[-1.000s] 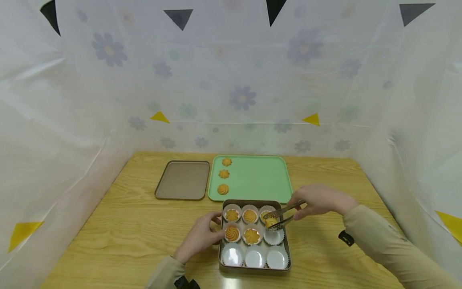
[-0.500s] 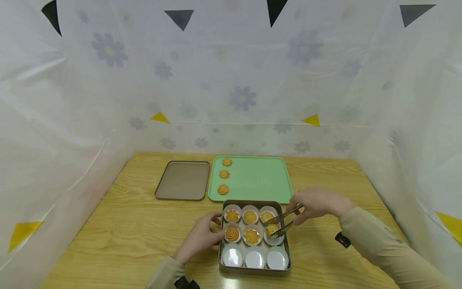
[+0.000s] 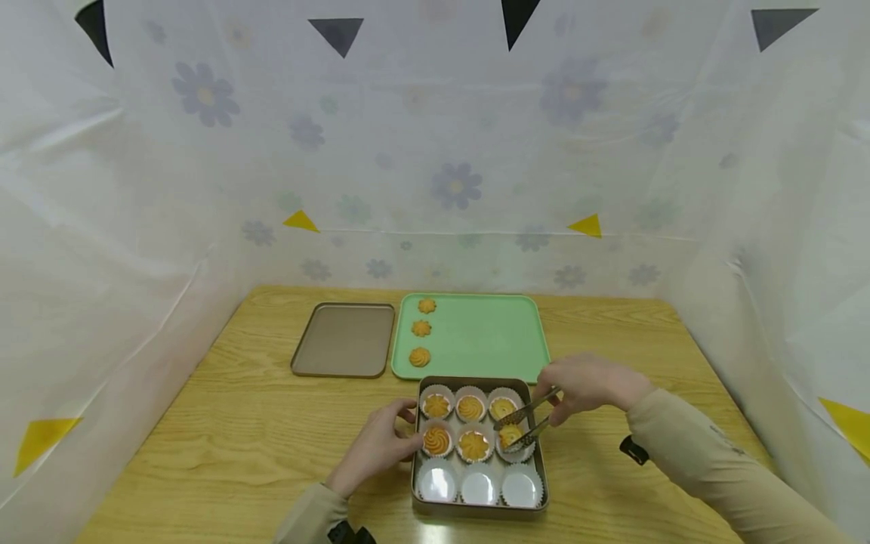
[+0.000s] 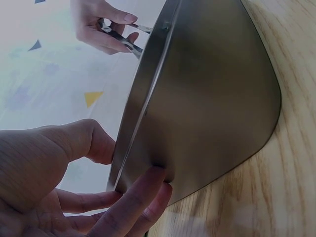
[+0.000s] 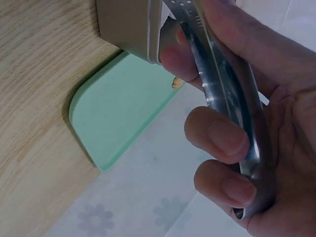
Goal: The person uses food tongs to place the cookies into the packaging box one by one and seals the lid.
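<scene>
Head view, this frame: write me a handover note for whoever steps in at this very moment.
Left hand steadies the brown metal tin by its left wall. Right hand grips the metal tongs, which pinch a swirl cookie in the middle row's right paper cup. Done: five cups filled, sixth being filled. Left: three empty white cups in the near row; three cookies on the green tray.

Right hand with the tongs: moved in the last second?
Yes. The right hand with the tongs has drifted left and slightly toward the near edge against the tin, so the cookie now sits over the middle-row right paper cup.
</scene>
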Demonstrator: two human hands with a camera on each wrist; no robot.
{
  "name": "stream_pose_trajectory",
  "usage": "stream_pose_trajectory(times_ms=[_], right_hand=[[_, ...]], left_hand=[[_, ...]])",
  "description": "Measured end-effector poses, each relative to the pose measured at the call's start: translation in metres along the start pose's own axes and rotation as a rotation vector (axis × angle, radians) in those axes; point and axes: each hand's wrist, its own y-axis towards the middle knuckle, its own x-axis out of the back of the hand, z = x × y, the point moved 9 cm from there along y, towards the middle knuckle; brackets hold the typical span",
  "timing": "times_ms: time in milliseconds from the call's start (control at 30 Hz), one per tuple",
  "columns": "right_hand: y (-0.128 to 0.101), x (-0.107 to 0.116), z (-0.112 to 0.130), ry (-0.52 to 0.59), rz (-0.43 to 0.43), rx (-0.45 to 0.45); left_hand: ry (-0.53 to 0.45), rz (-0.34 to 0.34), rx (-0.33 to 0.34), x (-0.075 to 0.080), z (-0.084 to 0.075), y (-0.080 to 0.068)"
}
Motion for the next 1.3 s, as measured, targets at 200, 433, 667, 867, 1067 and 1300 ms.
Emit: stream_pose_trajectory(times_ms=[200,433,667,867,1067,1300], right_hand=[[0.001,0.003,0.007,-0.034,-0.005,0.012],[0.002,0.005,0.010,-0.046,-0.021,0.016],[0.001,0.006,0.011,-0.061,-0.028,0.020],[0.002,0.005,0.011,-0.077,-0.020,0.025],[0.003,0.005,0.011,-0.080,-0.016,0.025],[0.003,0.005,0.011,-0.082,-0.010,0.010]], left_hand=[[0.008,-0.006,-0.005,0.001,-0.001,0.000],[0.000,-0.005,0.000,0.002,0.000,0.000],[-0.010,-0.003,-0.003,0.001,-0.001,-0.001],[-0.025,-0.004,-0.003,0.001,-0.002,-0.001],[-0.017,-0.002,-0.006,0.001,-0.003,0.000],[0.023,-0.005,0.008,0.001,0.000,0.001]])
